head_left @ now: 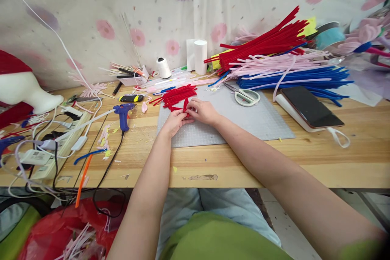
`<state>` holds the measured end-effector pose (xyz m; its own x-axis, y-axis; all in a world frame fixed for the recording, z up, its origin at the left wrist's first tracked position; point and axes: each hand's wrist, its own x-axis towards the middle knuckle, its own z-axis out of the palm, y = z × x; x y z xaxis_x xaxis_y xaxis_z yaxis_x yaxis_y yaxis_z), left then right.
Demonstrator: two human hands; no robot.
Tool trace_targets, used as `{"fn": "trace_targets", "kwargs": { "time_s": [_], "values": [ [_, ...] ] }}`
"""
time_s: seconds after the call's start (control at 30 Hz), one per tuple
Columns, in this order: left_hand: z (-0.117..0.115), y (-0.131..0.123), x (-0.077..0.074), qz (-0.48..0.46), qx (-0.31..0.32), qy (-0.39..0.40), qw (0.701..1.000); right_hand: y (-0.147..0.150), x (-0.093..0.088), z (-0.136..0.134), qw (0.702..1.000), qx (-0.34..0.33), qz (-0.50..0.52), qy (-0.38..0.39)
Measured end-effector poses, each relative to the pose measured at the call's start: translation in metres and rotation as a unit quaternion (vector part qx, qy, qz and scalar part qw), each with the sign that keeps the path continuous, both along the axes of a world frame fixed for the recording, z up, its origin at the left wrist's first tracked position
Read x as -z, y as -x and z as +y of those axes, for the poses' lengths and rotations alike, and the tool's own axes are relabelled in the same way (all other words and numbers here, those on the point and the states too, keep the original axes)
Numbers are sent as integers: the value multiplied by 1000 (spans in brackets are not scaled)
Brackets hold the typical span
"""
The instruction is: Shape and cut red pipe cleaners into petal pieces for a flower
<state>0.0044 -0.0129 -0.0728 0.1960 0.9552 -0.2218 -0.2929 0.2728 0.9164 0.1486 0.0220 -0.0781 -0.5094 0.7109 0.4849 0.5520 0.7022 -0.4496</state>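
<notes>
My left hand (pixel 176 122) and my right hand (pixel 204 111) meet over a grey cutting mat (pixel 258 120) on a wooden table (pixel 304 162). Between the fingers of both hands is a short red pipe cleaner piece (pixel 185 106), bent. Just beyond the hands lies a small heap of cut red pipe cleaner pieces (pixel 178 94). Pale green scissors (pixel 245 96) rest on the mat to the right of my right hand.
Long red, pink and blue pipe cleaners (pixel 280 61) are piled at the back right. A phone (pixel 310 107) lies right of the mat. A blue glue gun (pixel 123 113), a power strip (pixel 57 146) with cables, a white thread spool (pixel 163 67) and a paper roll (pixel 200 56) stand left and behind.
</notes>
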Motion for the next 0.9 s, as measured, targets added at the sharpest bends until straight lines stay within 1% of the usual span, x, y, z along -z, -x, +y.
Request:
{"fn": "trace_targets", "kwargs": {
  "time_s": [0.13,0.2,0.33,0.4,0.47,0.53,0.63,0.73,0.8,0.9],
  "values": [
    [0,-1,3,39,7,-21,999,0,1,2,996,-7,67,66],
    [1,-2,4,60,0,-35,998,1,1,3,986,-23,118,113],
    [0,-3,3,82,-12,-46,996,4,3,5,948,-40,246,196],
    [0,-2,3,89,-4,-44,995,5,4,8,932,-48,280,227],
    [1,-2,4,98,0,-43,994,5,6,10,923,-65,281,256],
    [2,-3,6,114,-9,-46,992,4,8,12,920,-77,270,274],
    [3,-7,10,148,-41,-59,986,3,8,12,923,-81,256,274],
    [3,-11,11,168,-67,-63,982,2,4,10,923,-88,247,283],
    [3,-13,9,160,-77,-52,983,1,1,10,910,-72,273,304],
    [1,-11,5,119,-74,-28,990,0,-1,13,873,-2,360,330]
  ]
}}
